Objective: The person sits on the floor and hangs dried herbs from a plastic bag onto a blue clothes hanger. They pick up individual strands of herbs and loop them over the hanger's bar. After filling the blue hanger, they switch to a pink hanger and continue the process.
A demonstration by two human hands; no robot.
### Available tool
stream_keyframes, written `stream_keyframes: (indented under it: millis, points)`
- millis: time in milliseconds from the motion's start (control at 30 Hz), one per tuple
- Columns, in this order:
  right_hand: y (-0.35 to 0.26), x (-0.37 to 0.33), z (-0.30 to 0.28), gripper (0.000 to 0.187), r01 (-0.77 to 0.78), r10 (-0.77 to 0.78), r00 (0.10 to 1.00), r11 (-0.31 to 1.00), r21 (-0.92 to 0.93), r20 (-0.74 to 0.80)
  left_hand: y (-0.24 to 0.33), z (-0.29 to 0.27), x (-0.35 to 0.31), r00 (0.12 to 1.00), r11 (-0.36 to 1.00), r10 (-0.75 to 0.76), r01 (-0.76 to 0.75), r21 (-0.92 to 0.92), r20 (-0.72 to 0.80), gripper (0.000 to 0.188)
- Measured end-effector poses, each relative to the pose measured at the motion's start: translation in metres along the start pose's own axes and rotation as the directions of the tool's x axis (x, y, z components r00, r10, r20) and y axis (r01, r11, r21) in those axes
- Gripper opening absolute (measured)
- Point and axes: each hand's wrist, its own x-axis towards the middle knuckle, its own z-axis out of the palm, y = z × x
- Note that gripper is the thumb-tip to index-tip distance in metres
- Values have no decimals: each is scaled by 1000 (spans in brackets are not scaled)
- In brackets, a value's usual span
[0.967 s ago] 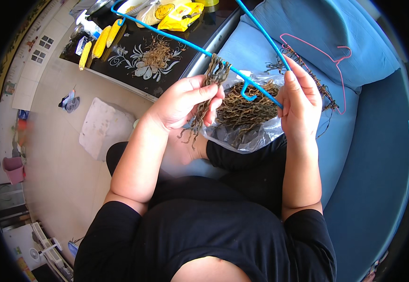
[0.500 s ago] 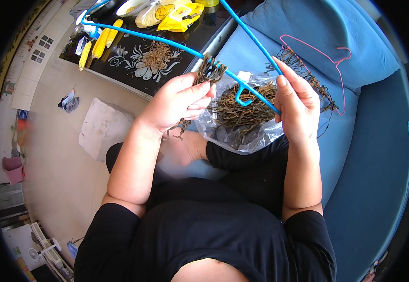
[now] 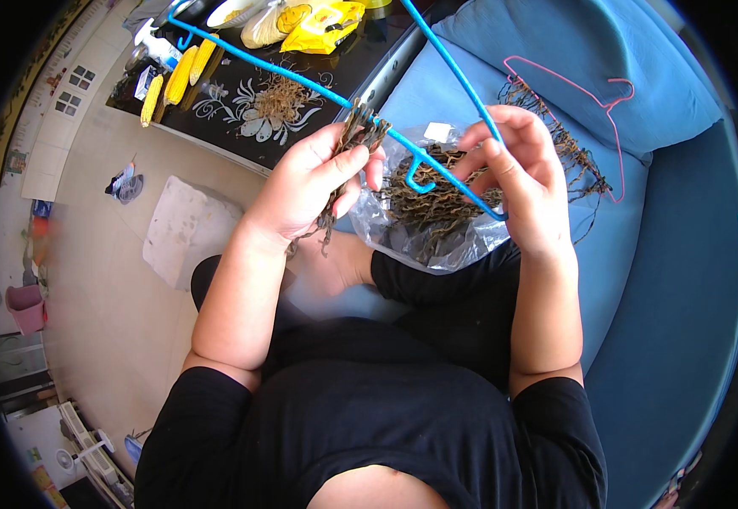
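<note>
My left hand (image 3: pixel 318 178) is closed around a bunch of dark, dried, wrinkled strips (image 3: pixel 360 136), pinched under the thumb. The bunch lies against the bar of a blue clothes hanger (image 3: pixel 284 69), its loose ends dangling below my palm. My right hand (image 3: pixel 526 182) is at the hanger's near right corner, thumb and curled fingers loosely around it; the exact contact is partly hidden. A small hook (image 3: pixel 420 178) on the bar shows between my hands. Beneath the hanger, a clear plastic bag (image 3: pixel 369 225) in front of my crossed legs holds a heap of similar strips (image 3: pixel 428 199).
A pink clothes hanger (image 3: pixel 559 79) hung with dark strips (image 3: pixel 576 157) lies on the blue sofa (image 3: pixel 615 246) to the right. The black table (image 3: pixel 242 140) at far left bears corn cobs (image 3: pixel 181 75), a yellow packet (image 3: pixel 325 27) and a brown fibrous tangle (image 3: pixel 282 96).
My right hand's fingers have loosened and shifted left around the hanger's corner. The hanger and the bunch in my left hand have moved slightly left.
</note>
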Motion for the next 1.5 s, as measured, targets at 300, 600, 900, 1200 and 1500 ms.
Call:
stream_keyframes:
  millis: [300, 600, 900, 1200, 1500]
  points:
    - [7, -5, 6, 34, -582, 421, 759, 781, 227, 496, -4, -9, -15, 988, 992, 29, -10, -128, 150, 21]
    - [8, -12, 21, 10, -425, 480, 810, 876, -227, 336, -7, -10, -26, 997, 997, -77, 78, -22, 27, 18]
    - [17, -8, 19, 17, -481, 529, 741, 848, -223, 414, -4, -20, -28, 986, 985, -164, 163, 58, 19, 15]
    - [24, -9, 23, 19, -514, 571, 692, 819, -254, 442, -6, -31, -29, 975, 971, -220, 216, 100, 30, 15]
    - [33, -11, 27, 19, -547, 572, 650, 809, -215, 500, -10, -39, -30, 968, 960, -249, 241, 146, 40, 17]
